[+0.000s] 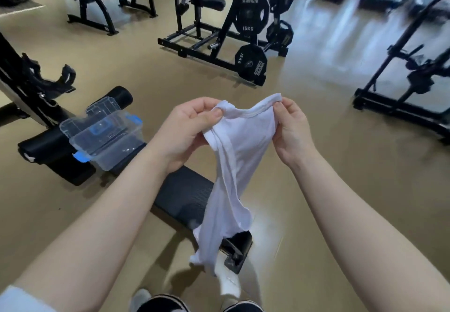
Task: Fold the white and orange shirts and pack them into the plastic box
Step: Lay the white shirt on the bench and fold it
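We stand on a tan gym floor (316, 141), with a weight rack (243, 31) well beyond the black padded bench (185, 197). That bench serves as our tabletop; the clear plastic box (104, 136) sits at its far left end, lid off. Above the bench hangs the white shirt (233, 165), our left hand (187, 129) and right hand (292, 131) each pinching its collar.

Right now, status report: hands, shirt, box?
Left hand and right hand pinch white shirt at collar, hanging unfolded. Plastic box open on bench. No orange shirt visible.
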Demonstrator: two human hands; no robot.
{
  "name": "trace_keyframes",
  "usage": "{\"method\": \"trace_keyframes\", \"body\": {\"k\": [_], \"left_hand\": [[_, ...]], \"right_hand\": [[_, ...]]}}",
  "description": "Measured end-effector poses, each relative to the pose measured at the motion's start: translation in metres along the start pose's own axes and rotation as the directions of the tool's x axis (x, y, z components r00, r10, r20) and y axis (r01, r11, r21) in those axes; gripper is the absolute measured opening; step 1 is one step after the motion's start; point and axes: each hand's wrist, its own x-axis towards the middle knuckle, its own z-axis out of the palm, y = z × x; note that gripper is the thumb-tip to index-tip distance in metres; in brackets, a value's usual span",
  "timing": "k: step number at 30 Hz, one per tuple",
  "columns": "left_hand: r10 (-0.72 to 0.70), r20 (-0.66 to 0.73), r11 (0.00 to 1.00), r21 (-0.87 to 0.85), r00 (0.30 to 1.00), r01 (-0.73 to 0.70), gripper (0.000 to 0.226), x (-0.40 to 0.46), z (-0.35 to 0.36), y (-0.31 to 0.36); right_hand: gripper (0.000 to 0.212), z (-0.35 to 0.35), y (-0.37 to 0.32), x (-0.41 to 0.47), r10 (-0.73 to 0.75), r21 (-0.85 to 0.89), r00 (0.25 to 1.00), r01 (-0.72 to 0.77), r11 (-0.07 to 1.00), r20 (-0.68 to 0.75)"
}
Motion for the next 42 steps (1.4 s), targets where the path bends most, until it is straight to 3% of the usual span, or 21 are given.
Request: {"method": "trace_keyframes", "body": {"k": [4,8,15,18,23,29,32,34,36,38,41,42], "left_hand": [[-0.007,-0.128,0.995,0.099,0.992,0.02,0.013,0.008,-0.007,-0.012],[-0.091,-0.293,0.945,0.277,0.952,0.176,0.017,0.014,-0.042,-0.055],[-0.3,-0.542,0.794,0.314,0.785,0.52,0.017,0.054,-0.157,-0.192],[-0.344,-0.638,0.736,0.271,0.689,0.62,0.016,0.074,-0.218,-0.247],[-0.397,-0.684,0.659,0.25,0.611,0.709,0.022,0.105,-0.329,-0.316],[-0.443,-0.708,0.666,0.151,0.55,0.73,0.02,0.147,-0.443,-0.375],[-0.511,-0.694,0.71,-0.008,0.507,0.704,0.018,0.164,-0.486,-0.399],[-0.523,-0.668,0.707,0.006,0.529,0.707,0.021,0.169,-0.499,-0.418],[-0.514,-0.693,0.675,0.036,0.505,0.737,0.018,0.168,-0.497,-0.438],[-0.504,-0.742,0.649,0.011,0.442,0.76,0.018,0.163,-0.488,-0.453],[-0.513,-0.791,0.64,-0.093,0.334,0.762,0.021,0.157,-0.483,-0.47],[-0.531,-0.799,0.644,-0.164,0.282,0.747,0.026,0.157,-0.484,-0.473]], "right_hand": [[0.011,0.001,0.001,0.023,0.023,-0.106,0.997,-0.016,0.994,0.07],[0.011,0.016,0.047,0.048,0.141,-0.31,0.987,-0.112,0.944,0.074],[0.019,0.06,0.198,0.123,0.312,-0.539,0.948,-0.229,0.811,0.067],[0.02,0.087,0.272,0.158,0.404,-0.593,0.914,-0.306,0.745,0.037],[0.017,0.15,0.384,0.219,0.536,-0.675,0.844,-0.393,0.624,0.004],[0.019,0.228,0.482,0.287,0.584,-0.709,0.81,-0.44,0.551,-0.05],[0.025,0.255,0.523,0.32,0.597,-0.711,0.796,-0.478,0.516,-0.102],[0.025,0.266,0.544,0.333,0.6,-0.738,0.792,-0.468,0.486,-0.107],[0.026,0.27,0.559,0.337,0.608,-0.77,0.786,-0.455,0.447,-0.111],[0.025,0.266,0.572,0.335,0.615,-0.792,0.781,-0.444,0.418,-0.114],[0.011,0.255,0.58,0.325,0.653,-0.742,0.754,-0.473,0.475,-0.062],[0.023,0.248,0.581,0.323,0.671,-0.728,0.74,-0.487,0.482,-0.05]]}}
